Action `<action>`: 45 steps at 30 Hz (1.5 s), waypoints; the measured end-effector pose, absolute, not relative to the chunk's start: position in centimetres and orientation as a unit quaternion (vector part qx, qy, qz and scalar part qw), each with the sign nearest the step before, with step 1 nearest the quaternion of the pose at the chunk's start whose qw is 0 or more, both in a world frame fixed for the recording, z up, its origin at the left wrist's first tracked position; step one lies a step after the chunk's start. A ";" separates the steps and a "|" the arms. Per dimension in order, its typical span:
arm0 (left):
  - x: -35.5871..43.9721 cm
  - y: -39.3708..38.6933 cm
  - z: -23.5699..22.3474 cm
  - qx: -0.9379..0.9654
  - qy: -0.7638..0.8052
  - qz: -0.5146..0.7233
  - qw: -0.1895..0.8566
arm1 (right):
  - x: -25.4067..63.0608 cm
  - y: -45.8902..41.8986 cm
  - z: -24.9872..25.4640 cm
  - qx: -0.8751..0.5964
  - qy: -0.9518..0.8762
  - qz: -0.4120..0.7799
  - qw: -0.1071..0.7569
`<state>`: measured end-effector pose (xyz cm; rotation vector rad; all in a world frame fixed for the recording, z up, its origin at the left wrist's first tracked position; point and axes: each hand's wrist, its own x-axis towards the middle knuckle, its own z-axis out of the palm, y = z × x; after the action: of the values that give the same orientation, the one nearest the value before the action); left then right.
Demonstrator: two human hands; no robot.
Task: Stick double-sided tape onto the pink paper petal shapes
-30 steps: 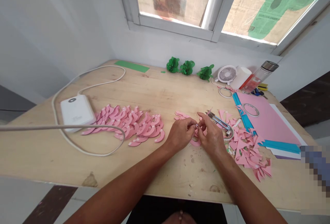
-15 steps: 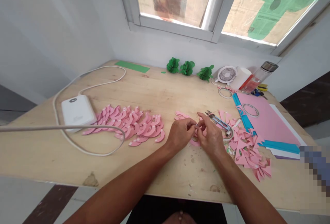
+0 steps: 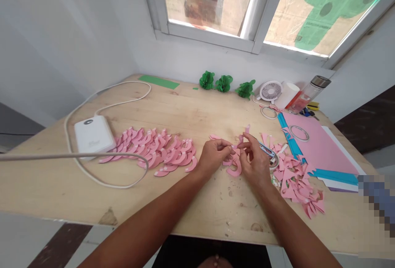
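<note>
My left hand [image 3: 214, 155] pinches one end of a curved pink paper piece [image 3: 241, 139] between thumb and fingertips. The other end of that piece points up and away. Close on its right, my right hand [image 3: 255, 162] has its bent fingertips against the same piece; the exact contact is partly hidden. Beneath the fingers lie more curved pink paper pieces [image 3: 235, 168]. A blue-and-silver utility knife [image 3: 267, 149] lies partly hidden behind my right hand, beside a roll of tape [image 3: 274, 161].
At left are rows of pink paper curves [image 3: 166, 151], a white power bank [image 3: 94, 136] and its looping cable [image 3: 108, 185]. Pink scraps [image 3: 293, 177] and pink sheets [image 3: 324, 144] lie right. Green paper ornaments [image 3: 224, 83], a small fan [image 3: 270, 91] and a bottle [image 3: 308, 94] stand behind.
Both hands were pinched together over a tiny white bit. Now they are slightly apart, and the curved pink piece shows above the fingers. My right hand covers more of the knife.
</note>
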<state>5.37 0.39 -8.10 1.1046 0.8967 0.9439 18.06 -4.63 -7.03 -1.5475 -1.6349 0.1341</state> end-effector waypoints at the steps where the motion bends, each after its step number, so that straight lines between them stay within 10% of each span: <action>1: 5.4 0.4 -7.9 0.468 0.395 0.415 0.672 | 18.0 -4.7 -6.9 -0.620 -0.651 0.049 0.436; 8: 5.1 0.4 -7.2 0.414 0.369 0.426 0.715 | 18.3 -4.8 -6.2 -0.638 -0.578 0.062 0.505; 18: 5.1 0.2 -7.2 0.420 0.333 0.407 0.740 | 18.8 -3.7 -7.2 -0.565 -0.464 0.404 0.550; 45: 5.4 0.2 -7.1 0.489 0.366 0.394 0.686 | 18.7 -4.0 -7.3 -0.596 -0.573 0.269 0.494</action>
<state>5.36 0.19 -7.06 1.0958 0.8204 0.8834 18.75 -4.05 -7.28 -1.4439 -1.3895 0.6526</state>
